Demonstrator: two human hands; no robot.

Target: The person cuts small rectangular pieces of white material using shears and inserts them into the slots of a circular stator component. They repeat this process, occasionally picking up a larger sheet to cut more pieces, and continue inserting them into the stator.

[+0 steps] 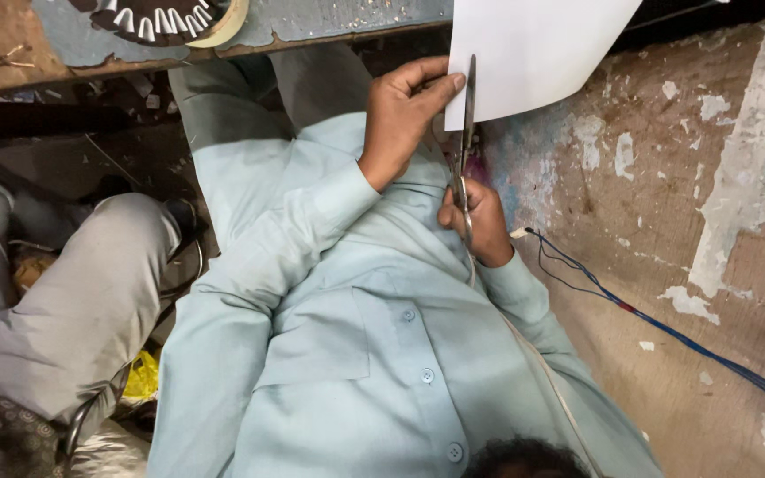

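Two hands share this cut: my left hand (405, 111) pinches the lower edge of the white paper sheet (533, 53), holding it taut just beside the blade line. My right hand (478, 221) closes its grip around the handles of the steel scissors (467, 133), whose blades point upward into the sheet's edge, above my lap and below the worn counter (329, 22).

I see my left hand (406, 111) raised with fingers curled and thumb pinching, its forearm bent across my chest, while my right hand (480, 221) sits lower, closed tight.
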